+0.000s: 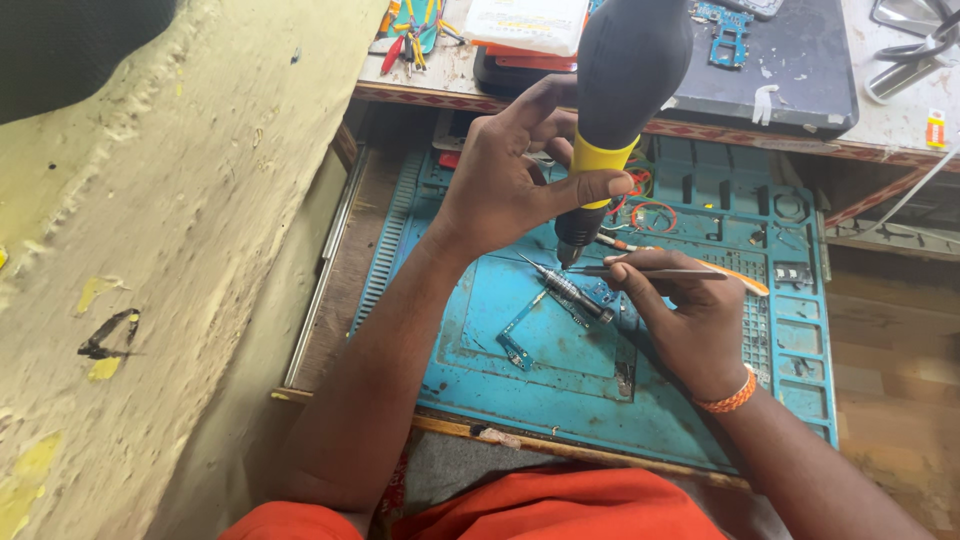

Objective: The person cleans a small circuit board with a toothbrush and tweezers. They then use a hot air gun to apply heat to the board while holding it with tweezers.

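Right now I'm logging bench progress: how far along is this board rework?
Done: small circuit board lies bare on the blue mat, a flex strip beside it. In hand: left hand aims the hot-air gun down; right hand holds tweezers. Left: no part looks lifted off yet.

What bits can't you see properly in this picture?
- Head view: the hot air tool's top is cut off by the upper edge.
- The nozzle tip is hidden behind the left hand.
- The small board on the blue mat is partly covered by the right hand; its parts are too small to tell.
- The tweezers' tips are too thin to make out.
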